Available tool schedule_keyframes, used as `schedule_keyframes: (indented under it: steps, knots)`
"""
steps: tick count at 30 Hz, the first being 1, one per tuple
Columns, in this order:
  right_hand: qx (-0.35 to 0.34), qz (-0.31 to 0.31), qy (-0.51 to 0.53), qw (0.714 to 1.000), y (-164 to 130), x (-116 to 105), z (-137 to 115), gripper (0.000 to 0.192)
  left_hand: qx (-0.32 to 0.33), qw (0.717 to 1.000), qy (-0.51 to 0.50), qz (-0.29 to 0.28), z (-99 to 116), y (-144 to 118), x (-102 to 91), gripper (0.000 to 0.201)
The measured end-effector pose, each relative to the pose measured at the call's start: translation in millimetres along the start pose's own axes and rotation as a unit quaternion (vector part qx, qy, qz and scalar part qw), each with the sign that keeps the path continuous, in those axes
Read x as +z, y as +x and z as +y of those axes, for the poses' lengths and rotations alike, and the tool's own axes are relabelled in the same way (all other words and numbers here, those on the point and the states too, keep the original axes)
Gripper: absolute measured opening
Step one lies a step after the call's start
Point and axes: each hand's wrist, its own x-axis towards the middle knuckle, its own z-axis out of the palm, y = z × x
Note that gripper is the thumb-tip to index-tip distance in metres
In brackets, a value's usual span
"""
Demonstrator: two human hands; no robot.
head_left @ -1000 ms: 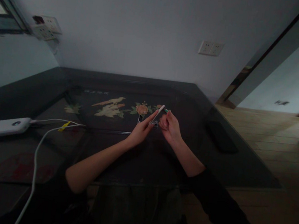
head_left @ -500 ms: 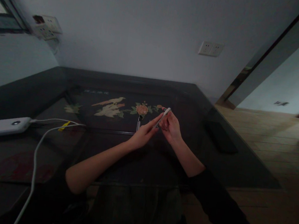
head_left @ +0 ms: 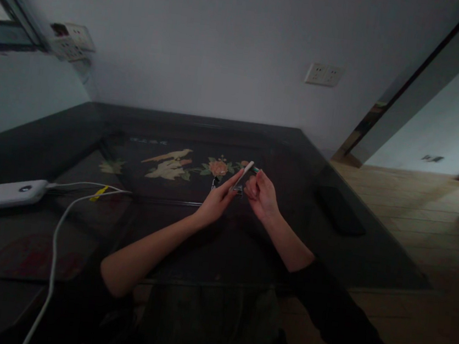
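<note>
My left hand (head_left: 214, 202) is closed around a thin, pale, flat thing (head_left: 246, 170), held tilted above the dark table. A small silvery piece (head_left: 238, 190) shows beneath it by the fingertips; its kind is unclear. My right hand (head_left: 263, 197) is just to the right, fingers curled in a pinch. A small, dark, narrow piece with a greenish sheen (head_left: 255, 170) sticks out from its thumb and forefinger toward the pale thing. Whether the two touch, I cannot tell. Behind my left hand lies a small black and silver object (head_left: 214, 182), partly covered.
The dark glossy table (head_left: 187, 255) bears a bird-and-flower picture (head_left: 167, 169). A white power strip (head_left: 3, 194) with a white cable (head_left: 55, 246) lies on the left. To the right rests a flat black object (head_left: 340, 211), like a phone. Wall sockets (head_left: 324, 75) are behind.
The pale flat thing has shifted slightly left with my left hand, away from my right fingers. The greenish piece now shows in my right pinch, and the silvery piece is more visible.
</note>
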Motion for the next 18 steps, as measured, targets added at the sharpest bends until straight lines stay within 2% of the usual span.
schedule_keyframes:
  steps: [5, 15, 18]
  knots:
    - [-0.002, 0.003, -0.006, 1.0, -0.1, 1.0, 1.0, 0.039, -0.011, 1.0, 0.003, 0.005, -1.6, -0.5, 1.7, 0.058]
    - [-0.003, 0.016, -0.002, 1.0, 0.9, -0.9, 0.2, 0.039, 0.028, 0.999, -0.025, -0.029, 2.7, -4.0, 6.4, 0.059]
    - [-0.007, 0.019, 0.005, 1.0, 2.5, -2.4, 1.3, 0.039, 0.021, 0.998, -0.036, -0.048, 1.6, -3.9, 6.7, 0.061]
